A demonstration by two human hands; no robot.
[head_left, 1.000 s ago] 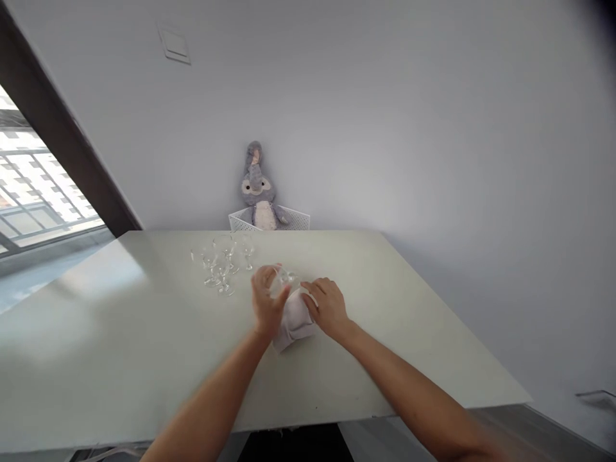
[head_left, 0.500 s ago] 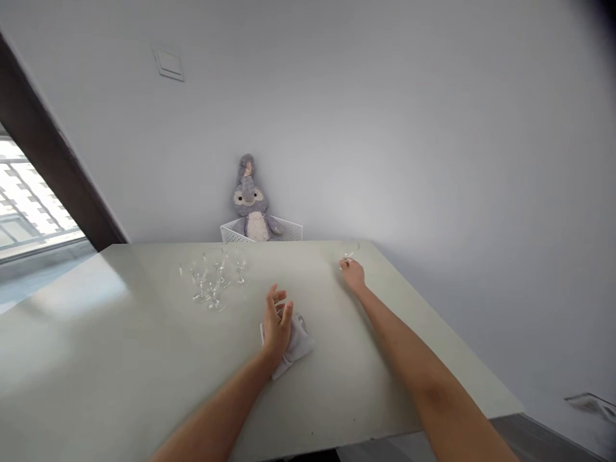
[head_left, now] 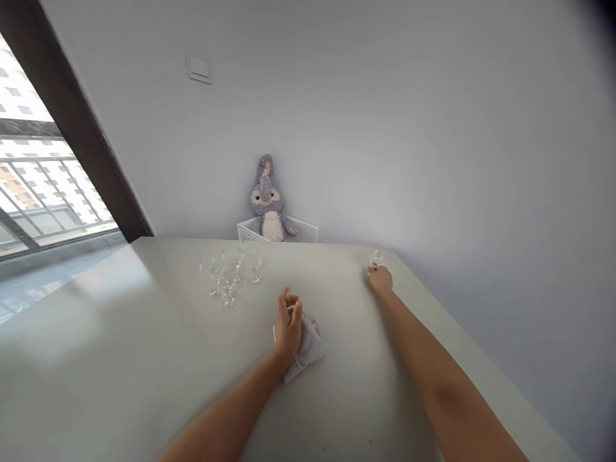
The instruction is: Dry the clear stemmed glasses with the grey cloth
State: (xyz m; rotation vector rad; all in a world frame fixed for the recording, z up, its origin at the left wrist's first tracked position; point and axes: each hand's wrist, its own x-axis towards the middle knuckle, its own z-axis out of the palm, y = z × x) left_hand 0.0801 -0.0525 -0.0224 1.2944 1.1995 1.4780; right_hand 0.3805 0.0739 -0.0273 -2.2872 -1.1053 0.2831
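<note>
On my feed, the right hand is at the far right of the desk, fingers closed low on a clear stemmed glass. Bowl is up, above the fingers; the hand covers part of the stem and foot, so I can't tell if the foot touches down.

Left hand is nearer me, mid-desk, fingers loosely curled, thumb apart, no glass in it. It sits over the left side of a crumpled pale cloth (can't tell how firmly it presses, if at all). So the held glass is farther and well to the right of the left hand and the cloth.

Glass cluster stands upright, far and left of the left hand, apart from it. Behind the far edge: white basket with a grey plush toy in it, against the wall.
</note>
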